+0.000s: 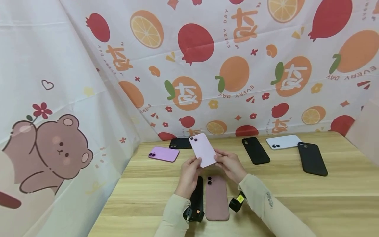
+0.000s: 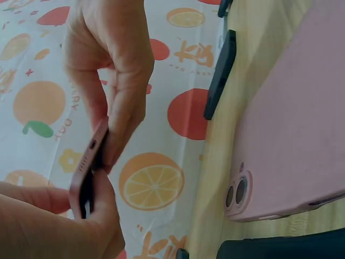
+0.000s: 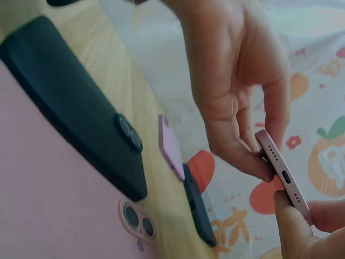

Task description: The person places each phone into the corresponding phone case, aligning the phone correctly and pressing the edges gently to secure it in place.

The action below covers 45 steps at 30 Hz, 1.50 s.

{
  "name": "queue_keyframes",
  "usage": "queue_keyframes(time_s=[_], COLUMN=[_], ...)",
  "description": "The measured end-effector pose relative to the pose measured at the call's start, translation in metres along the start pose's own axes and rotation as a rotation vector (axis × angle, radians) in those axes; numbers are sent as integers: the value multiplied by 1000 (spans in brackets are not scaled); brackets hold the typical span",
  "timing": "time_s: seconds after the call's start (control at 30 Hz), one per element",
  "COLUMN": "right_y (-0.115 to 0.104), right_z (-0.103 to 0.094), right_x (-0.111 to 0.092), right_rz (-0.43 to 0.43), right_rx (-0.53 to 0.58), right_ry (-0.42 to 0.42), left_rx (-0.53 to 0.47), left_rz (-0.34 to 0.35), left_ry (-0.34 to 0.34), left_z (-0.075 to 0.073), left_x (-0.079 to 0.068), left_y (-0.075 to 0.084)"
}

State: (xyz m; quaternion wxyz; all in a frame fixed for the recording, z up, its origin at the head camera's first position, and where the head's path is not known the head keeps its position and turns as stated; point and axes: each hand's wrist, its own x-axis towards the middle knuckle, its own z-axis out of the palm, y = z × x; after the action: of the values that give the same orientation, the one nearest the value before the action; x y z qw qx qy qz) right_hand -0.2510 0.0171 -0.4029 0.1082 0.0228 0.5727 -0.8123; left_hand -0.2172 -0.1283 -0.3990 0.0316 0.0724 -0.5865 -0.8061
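Note:
Both hands hold a pale pink phone [image 1: 203, 150] up above the table, its back with two camera lenses facing the head camera. My left hand [image 1: 189, 176] pinches its lower left edge, thumb on the back. On the opposite edge, my right hand [image 1: 232, 165] grips it the same way. The phone's bottom edge [image 3: 285, 175], with charging port and speaker holes, shows in the right wrist view. Below the hands, a dusty pink phone [image 1: 217, 200] lies back up. Beside it is a black phone [image 1: 197, 194], partly hidden by the left hand and wrist.
Along the back of the wooden table [image 1: 133, 194] lie a lilac phone [image 1: 164, 154], a black phone [image 1: 180, 143], another black phone [image 1: 256, 150], a light blue phone [image 1: 283, 142] and a black phone [image 1: 312, 159]. A fruit-print cloth [image 1: 207, 79] hangs behind.

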Motion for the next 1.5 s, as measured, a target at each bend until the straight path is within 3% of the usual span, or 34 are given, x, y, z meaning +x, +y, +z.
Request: queue_keyframes(time_s=[0.43,0.8,1.2,1.5], right_y=[-6,-10,-12,-13], right_z=[2,-17,-35,-41], right_x=[-24,-26,-33,-43], right_rz=[-51,-56,-98,-69], right_rx=[8,-127,-229,-187], right_ry=[4,4,63,115], left_rx=[-40,111,176,210], left_rz=[-28,-6,-43,-91], left_ry=[-51,-145,-211,-299], left_z=[-1,6,11,15], left_x=[-8,-17,-26,-28], left_y=[1,3,-1,1])
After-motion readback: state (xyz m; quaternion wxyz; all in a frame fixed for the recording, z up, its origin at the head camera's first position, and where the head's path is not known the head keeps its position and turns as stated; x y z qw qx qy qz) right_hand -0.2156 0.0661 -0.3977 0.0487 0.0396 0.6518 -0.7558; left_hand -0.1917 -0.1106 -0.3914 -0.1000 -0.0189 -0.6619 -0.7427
